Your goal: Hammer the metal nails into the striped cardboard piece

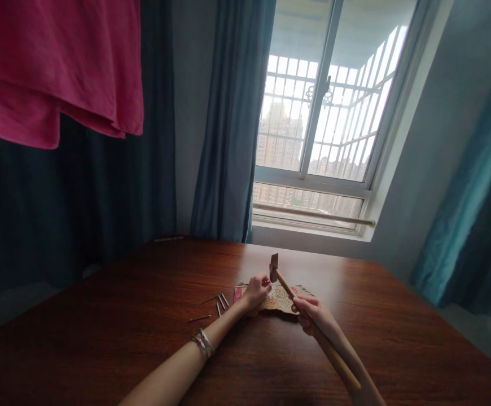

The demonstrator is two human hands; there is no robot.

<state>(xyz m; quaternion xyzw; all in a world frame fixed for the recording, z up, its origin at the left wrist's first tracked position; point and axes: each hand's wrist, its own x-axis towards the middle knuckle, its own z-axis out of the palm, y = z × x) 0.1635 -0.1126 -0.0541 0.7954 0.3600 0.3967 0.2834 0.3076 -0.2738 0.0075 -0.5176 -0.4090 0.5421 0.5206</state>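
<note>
My right hand [313, 314] is wrapped round the long wooden handle of a hammer [286, 285], whose head is raised close to my left hand. My left hand [257, 293] is closed in a pinch over a flat tan piece [280, 299], touching or just above it. What the left fingers hold is too small to make out. The tan piece lies on the table, speckled with many small holes or dots, with reddish patches and a dark, ragged near edge. Left of it lie several thin metal rods [222, 300], resembling nails or punches.
The brown wooden table [101, 344] reaches toward a window [313, 113] with bars outside. Dark blue curtains [228, 124] hang beside it. At upper left a pink cloth [59, 67] hangs down. A pole [313, 214] crosses low in front of the window.
</note>
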